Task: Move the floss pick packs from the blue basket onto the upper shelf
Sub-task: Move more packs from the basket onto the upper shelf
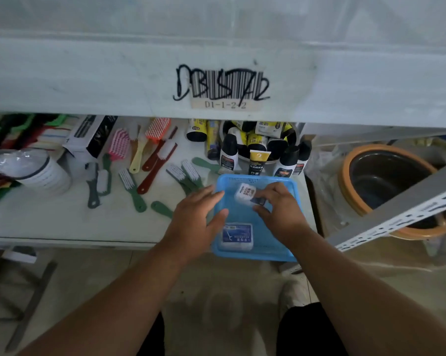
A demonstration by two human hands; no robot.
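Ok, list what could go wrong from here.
1. The basket overhangs the shelf edge; pressing on it could tip it off.
2. The right hand holds the far pack by its fingertips only, so it may slip.
3. The near pack could get overlooked.

lower shelf [62,227] (white) | blue basket [291,191]; brushes [129,181]; bottles [228,154], perhaps polish

Lots here you can't really make out

The upper shelf [88,80] top is out of sight, only its front edge shows. Right hand [281,209] covers part of one floss pick pack [245,192], label print too blurry to read. Brown tub [386,176] half hidden behind a rail [401,211].
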